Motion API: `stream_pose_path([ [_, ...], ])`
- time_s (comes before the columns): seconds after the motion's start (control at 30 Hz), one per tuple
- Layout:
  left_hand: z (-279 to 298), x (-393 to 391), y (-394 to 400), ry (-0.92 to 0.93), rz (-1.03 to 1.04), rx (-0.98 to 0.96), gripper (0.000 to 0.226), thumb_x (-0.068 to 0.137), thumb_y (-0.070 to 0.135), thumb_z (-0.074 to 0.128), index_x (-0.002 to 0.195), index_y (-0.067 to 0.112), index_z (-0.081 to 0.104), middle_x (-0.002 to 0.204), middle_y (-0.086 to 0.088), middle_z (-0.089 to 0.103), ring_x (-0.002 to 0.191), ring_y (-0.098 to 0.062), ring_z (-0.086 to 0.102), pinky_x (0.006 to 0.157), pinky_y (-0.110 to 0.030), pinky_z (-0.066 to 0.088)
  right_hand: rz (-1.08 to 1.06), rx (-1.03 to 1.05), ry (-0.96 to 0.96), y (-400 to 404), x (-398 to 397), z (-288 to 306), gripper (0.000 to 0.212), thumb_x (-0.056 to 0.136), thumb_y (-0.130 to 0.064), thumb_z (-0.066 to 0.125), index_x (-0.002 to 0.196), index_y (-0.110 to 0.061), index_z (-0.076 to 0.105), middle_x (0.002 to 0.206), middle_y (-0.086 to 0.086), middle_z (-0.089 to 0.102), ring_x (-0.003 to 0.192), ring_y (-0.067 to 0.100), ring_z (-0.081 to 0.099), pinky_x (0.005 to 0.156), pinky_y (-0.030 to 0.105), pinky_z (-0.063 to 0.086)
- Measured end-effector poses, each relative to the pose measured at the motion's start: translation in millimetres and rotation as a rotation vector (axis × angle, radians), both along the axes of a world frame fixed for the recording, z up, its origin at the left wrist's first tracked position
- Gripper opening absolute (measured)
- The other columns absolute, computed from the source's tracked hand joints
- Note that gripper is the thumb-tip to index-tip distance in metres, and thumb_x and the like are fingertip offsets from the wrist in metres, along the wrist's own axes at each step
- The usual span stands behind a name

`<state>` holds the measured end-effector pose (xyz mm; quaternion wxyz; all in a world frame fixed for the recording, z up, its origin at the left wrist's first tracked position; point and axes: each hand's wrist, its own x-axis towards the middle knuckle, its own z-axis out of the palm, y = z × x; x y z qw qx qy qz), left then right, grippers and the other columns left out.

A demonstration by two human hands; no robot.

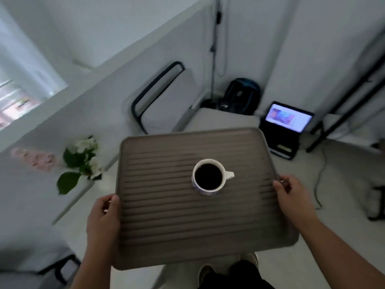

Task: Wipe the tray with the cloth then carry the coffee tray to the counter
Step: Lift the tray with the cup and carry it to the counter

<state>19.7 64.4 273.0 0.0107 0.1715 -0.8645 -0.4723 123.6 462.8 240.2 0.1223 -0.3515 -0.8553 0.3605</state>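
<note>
The left hand (104, 213) is clenched on the left edge of the ribbed grey-brown tray (166, 226), thumb on top at the rim and the fingers curled under out of sight; the right hand (291, 195) grips the right edge the same way, thumb lying over the rim, the other fingers wrapped around the outside. Both forearms reach in from the bottom of the view; the tray is held up in the air between the two hands, roughly level, above the pale floor (312, 257) and the person's shoes (206, 272). A white coffee cup (209, 177) with a blue pattern on its wall stands upright near the middle of the tray, filled with black coffee, its handle pointing to the right. Beyond the far edge of the tray shows the corner of a white bench (218, 119); to the left, a white surface carries white flowers with green leaves (83, 161) and a pink blurred spray (35, 158) beside them. Further off, a folded chair (158, 94) leans at the wall, a dark backpack (241, 94) sits in the corner, and a lit laptop (288, 124) stands open on the floor to the right of the bench.
</note>
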Motion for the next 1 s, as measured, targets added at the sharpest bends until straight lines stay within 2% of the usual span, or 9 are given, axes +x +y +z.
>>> stream_pose_path([
  [0.1,15.5,-1.8,48.5,0.014,-0.175,0.067,0.013,0.094,0.028,0.051,0.096,0.022,0.063,0.089,-0.003,0.064,0.084,-0.022,0.056,0.076,-0.035,0.041,-0.176,0.006,0.020,33.6,65.6,22.8,0.021,0.089,-0.025,0.060,0.108,-0.015,0.061,0.077,0.000,0.063,0.081,0.029,0.062,0.074,0.033,0.046],
  [0.2,23.2,0.8,107.3,0.012,-0.342,0.154,0.010,0.093,0.023,0.055,0.091,0.021,0.065,0.096,-0.011,0.068,0.086,-0.024,0.060,0.080,-0.036,0.046,-0.367,-0.013,0.048,60.3,137.5,40.4,0.021,0.089,-0.024,0.060,0.108,-0.014,0.061,0.082,0.005,0.065,0.078,0.026,0.060,0.071,0.031,0.043],
  [0.47,53.1,73.8,301.6,-0.042,-0.821,0.239,0.015,0.095,0.018,0.054,0.105,0.010,0.062,0.100,-0.012,0.064,0.091,-0.022,0.055,0.084,-0.034,0.041,-0.859,0.037,0.050,92.4,346.6,62.8,0.015,0.088,-0.022,0.062,0.102,-0.016,0.063,0.076,0.005,0.064,0.074,0.027,0.058,0.069,0.031,0.041],
  [0.57,59.8,131.0,372.3,-0.101,-0.973,0.280,0.012,0.096,0.021,0.051,0.104,0.017,0.059,0.097,-0.009,0.063,0.090,-0.022,0.056,0.085,-0.037,0.045,-1.011,0.028,0.071,94.8,428.9,68.6,0.017,0.089,-0.024,0.062,0.103,-0.016,0.063,0.079,0.005,0.065,0.078,0.028,0.061,0.072,0.033,0.043],
  [0.67,59.1,195.3,435.3,-0.117,-1.146,0.325,0.010,0.096,0.018,0.051,0.101,0.018,0.060,0.095,-0.012,0.064,0.078,-0.017,0.057,0.076,-0.034,0.047,-1.169,0.015,0.094,94.5,512.7,74.2,0.016,0.089,-0.025,0.061,0.102,-0.017,0.062,0.078,0.003,0.065,0.077,0.026,0.061,0.072,0.035,0.045],
  [0.77,55.3,264.5,489.6,-0.149,-1.321,0.325,0.010,0.095,0.018,0.054,0.095,0.019,0.064,0.103,-0.018,0.066,0.086,-0.022,0.058,0.088,-0.046,0.048,-1.310,0.031,0.127,83.0,592.7,82.9,0.016,0.088,-0.023,0.061,0.101,-0.014,0.063,0.076,0.007,0.066,0.075,0.028,0.063,0.072,0.040,0.050],
  [0.83,55.6,314.2,521.5,-0.194,-1.418,0.311,0.011,0.094,0.020,0.055,0.100,0.017,0.064,0.108,-0.021,0.066,0.091,-0.024,0.059,0.092,-0.051,0.047,-1.392,0.031,0.129,69.9,641.0,93.4,0.016,0.089,-0.022,0.060,0.103,-0.013,0.063,0.080,0.011,0.067,0.075,0.027,0.063,0.070,0.038,0.049],
  [0.93,65.6,396.4,560.3,-0.241,-1.557,0.287,0.014,0.095,0.022,0.054,0.105,0.016,0.063,0.111,-0.022,0.065,0.100,-0.031,0.061,0.096,-0.053,0.047,-1.521,0.041,0.112,43.7,705.3,107.7,0.019,0.090,-0.020,0.060,0.105,-0.010,0.063,0.079,0.008,0.065,0.068,0.017,0.058,0.061,0.030,0.042],
  [1.0,72.7,451.8,582.4,-0.277,-1.658,0.295,0.018,0.096,0.019,0.051,0.109,0.012,0.061,0.108,-0.019,0.065,0.101,-0.032,0.061,0.096,-0.051,0.047,-1.616,0.042,0.103,26.9,744.4,111.1,0.021,0.089,-0.020,0.060,0.106,-0.008,0.063,0.077,0.005,0.064,0.066,0.014,0.056,0.062,0.031,0.039],
])
